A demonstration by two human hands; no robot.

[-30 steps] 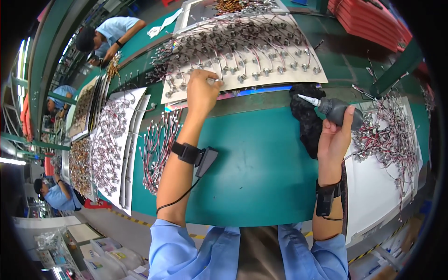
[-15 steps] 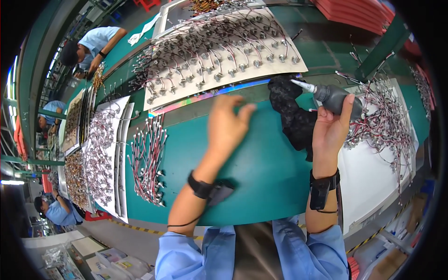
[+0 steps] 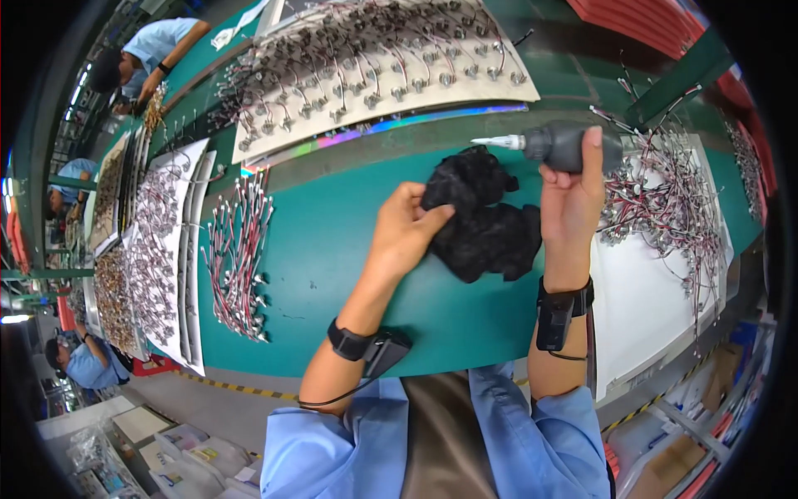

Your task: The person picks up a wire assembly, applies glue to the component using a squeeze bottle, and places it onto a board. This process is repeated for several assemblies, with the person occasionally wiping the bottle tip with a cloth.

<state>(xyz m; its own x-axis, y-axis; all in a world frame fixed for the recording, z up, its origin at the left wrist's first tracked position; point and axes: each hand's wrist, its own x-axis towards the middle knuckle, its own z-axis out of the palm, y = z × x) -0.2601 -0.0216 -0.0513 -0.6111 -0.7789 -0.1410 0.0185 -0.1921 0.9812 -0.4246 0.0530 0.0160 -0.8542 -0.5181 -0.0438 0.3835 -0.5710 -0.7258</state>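
My left hand [image 3: 405, 226] pinches the left edge of a crumpled black cloth [image 3: 486, 237], which lies on the green tabletop [image 3: 332, 283]. In my right hand [image 3: 572, 195] is a dark grey squeeze bottle [image 3: 561, 148], held sideways above the table. Its pale pointed nozzle [image 3: 499, 142] points left, over the top of the cloth. To the left, a bundle of red, black and white wires with small metal parts [image 3: 238, 262] lies on the table. Beyond my hands, a pale board [image 3: 374, 100] carries rows of small metal parts with wires.
At right, a tangled heap of wired parts [image 3: 657, 195] lies on white sheets [image 3: 644, 312]. A green post [image 3: 682, 79] rises behind it. Stacked boards [image 3: 170, 249] with more parts stand at the left. Several co-workers [image 3: 158, 50] are farther left. Plastic bins [image 3: 195, 466] sit low at lower left.
My left hand has come down and right onto the cloth and now grips its edge. The cloth has shifted left and spread out. The bottle has tipped level, its nozzle farther left.
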